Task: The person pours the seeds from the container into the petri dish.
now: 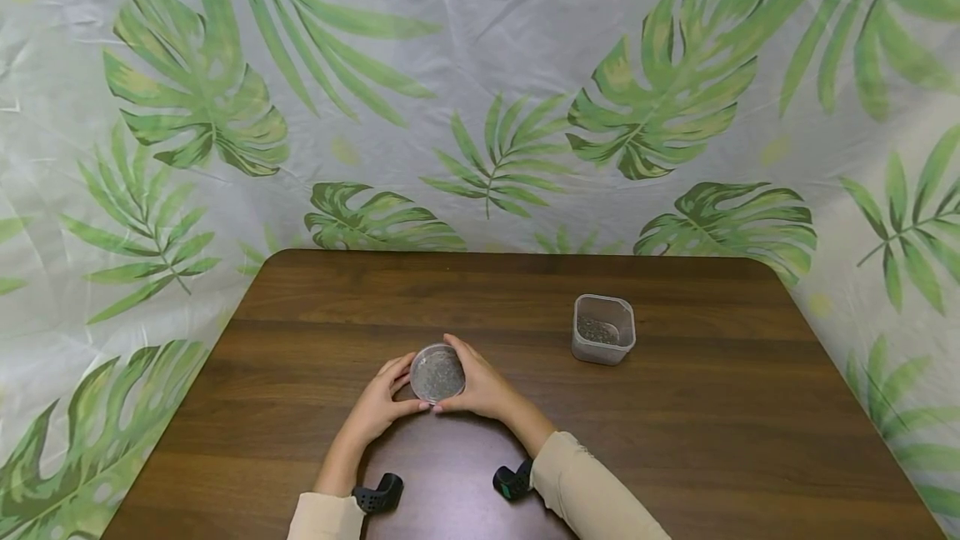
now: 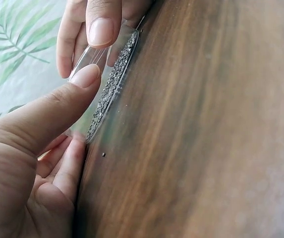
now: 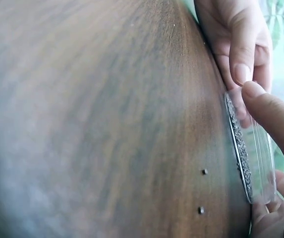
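Observation:
A round clear plastic container (image 1: 431, 346) stands on the table, with a layer of small dark grains (image 2: 113, 82) along its bottom. My left hand (image 1: 378, 402) grips it from the left, thumb at the near side. From the right, my right hand (image 1: 486, 388) curls round it, its fingers reaching the far side. Both thumbs meet near the upper rim, as the left wrist view shows. In the right wrist view the clear wall (image 3: 263, 163) shows between the hands. Whether a lid covers it, I cannot tell.
A squarish clear tub (image 1: 597, 353) with some dark grains (image 1: 596, 330) stands farther back on the right of the brown wooden table (image 1: 712, 407). Loose grains (image 3: 201, 210) lie near the round container. A leaf-patterned cloth (image 1: 495, 48) hangs behind the table.

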{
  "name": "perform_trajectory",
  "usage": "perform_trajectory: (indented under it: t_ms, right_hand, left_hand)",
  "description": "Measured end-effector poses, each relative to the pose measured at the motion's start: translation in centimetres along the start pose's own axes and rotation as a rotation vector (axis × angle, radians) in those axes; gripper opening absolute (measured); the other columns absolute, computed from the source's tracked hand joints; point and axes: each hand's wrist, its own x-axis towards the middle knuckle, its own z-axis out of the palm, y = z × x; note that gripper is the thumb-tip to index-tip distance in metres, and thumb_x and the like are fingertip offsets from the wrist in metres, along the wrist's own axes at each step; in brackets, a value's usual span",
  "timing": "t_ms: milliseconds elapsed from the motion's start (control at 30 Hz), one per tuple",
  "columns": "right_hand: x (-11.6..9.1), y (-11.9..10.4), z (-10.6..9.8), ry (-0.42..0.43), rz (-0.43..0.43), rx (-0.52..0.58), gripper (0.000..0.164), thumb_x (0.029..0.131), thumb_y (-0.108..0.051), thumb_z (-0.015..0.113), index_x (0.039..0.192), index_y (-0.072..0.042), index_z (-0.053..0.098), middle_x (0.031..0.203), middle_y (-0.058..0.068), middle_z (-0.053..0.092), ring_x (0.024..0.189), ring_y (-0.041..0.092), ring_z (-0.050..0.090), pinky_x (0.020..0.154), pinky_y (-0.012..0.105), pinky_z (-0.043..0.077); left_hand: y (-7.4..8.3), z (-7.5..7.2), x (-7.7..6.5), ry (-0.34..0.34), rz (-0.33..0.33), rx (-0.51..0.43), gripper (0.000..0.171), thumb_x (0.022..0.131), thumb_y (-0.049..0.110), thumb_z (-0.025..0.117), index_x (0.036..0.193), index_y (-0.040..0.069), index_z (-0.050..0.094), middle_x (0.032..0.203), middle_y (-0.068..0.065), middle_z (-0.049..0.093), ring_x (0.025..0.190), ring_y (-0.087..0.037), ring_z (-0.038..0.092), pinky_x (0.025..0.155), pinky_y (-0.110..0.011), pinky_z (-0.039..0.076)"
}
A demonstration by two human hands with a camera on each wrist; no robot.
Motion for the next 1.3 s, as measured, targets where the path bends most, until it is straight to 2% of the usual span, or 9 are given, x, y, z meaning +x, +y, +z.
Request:
perform_trajectory:
  t_ms: [200, 567, 833, 967, 1033, 1200, 1300]
  right_hand:
    - [0.1, -0.2, 0.0, -0.001, -0.004, -0.023, 0.107, 0.062, -0.041, 0.081, 0.143, -0.01, 0.018, 0.142, 0.006, 0.029, 0.127, 0.024, 0.028, 0.101, 0.046, 0.032]
    - [0.3, -0.3, -0.2, -0.001, -0.035, -0.045, 0.107, 0.062, -0.042, 0.08, 0.143, -0.008, 0.018, 0.141, 0.005, 0.031, 0.127, 0.023, 0.028, 0.101, 0.046, 0.032]
    - [0.4, 0.1, 0.0, -0.012, -0.009, -0.031, 0.108, 0.062, -0.044, 0.08, 0.143, -0.009, 0.018, 0.142, 0.007, 0.028, 0.127, 0.023, 0.028, 0.101, 0.045, 0.032]
    - [0.4, 0.2, 0.1, -0.009, -0.01, -0.017, 0.11, 0.06, -0.045, 0.08, 0.143, -0.01, 0.018, 0.142, 0.008, 0.027, 0.127, 0.024, 0.029, 0.1, 0.045, 0.033]
    - [0.4, 0.2, 0.1, -0.005, -0.012, -0.006, 0.11, 0.06, -0.045, 0.08, 0.143, -0.011, 0.018, 0.142, 0.008, 0.027, 0.127, 0.023, 0.029, 0.1, 0.045, 0.033]
    - [0.1, 0.0, -0.4, 0.023, -0.019, 0.025, 0.099, 0.069, -0.043, 0.075, 0.143, -0.01, 0.019, 0.143, 0.008, 0.026, 0.127, 0.023, 0.028, 0.101, 0.045, 0.032]
    - [-0.1, -0.2, -1.1, 0.059, -0.026, 0.026, 0.09, 0.076, -0.044, 0.068, 0.143, -0.011, 0.019, 0.144, 0.008, 0.024, 0.129, 0.024, 0.026, 0.102, 0.046, 0.03]
  left_hand:
    - [0.0, -0.1, -0.1, 0.002, 0.006, 0.003, 0.075, 0.07, -0.007, 0.071, 0.131, -0.016, 0.03, 0.13, -0.031, 0.033, 0.117, -0.041, 0.039, 0.097, -0.042, 0.036]
    - [0.0, -0.2, -0.1, -0.009, -0.021, 0.004, 0.074, 0.072, -0.006, 0.07, 0.133, -0.014, 0.03, 0.132, -0.03, 0.032, 0.117, -0.041, 0.039, 0.096, -0.041, 0.037]
    - [0.2, -0.1, 0.0, -0.012, -0.008, 0.027, 0.075, 0.071, -0.007, 0.07, 0.132, -0.016, 0.028, 0.131, -0.032, 0.03, 0.119, -0.042, 0.036, 0.098, -0.042, 0.035]
    - [-0.2, 0.0, 0.0, -0.005, 0.008, 0.028, 0.076, 0.071, -0.006, 0.071, 0.132, -0.017, 0.027, 0.13, -0.032, 0.031, 0.119, -0.043, 0.036, 0.098, -0.043, 0.035]
    - [-0.9, 0.0, 0.2, 0.001, 0.01, 0.023, 0.077, 0.07, -0.006, 0.072, 0.132, -0.015, 0.028, 0.131, -0.03, 0.031, 0.119, -0.042, 0.036, 0.098, -0.042, 0.035]
    - [-2.7, 0.0, 0.5, 0.017, 0.014, 0.098, 0.081, 0.07, 0.004, 0.075, 0.135, -0.01, 0.029, 0.132, -0.025, 0.033, 0.12, -0.037, 0.038, 0.099, -0.037, 0.035]
    - [-2.6, -0.3, 0.4, 0.052, 0.034, 0.2, 0.086, 0.07, 0.015, 0.077, 0.137, -0.007, 0.028, 0.134, -0.023, 0.032, 0.118, -0.037, 0.04, 0.098, -0.038, 0.037]
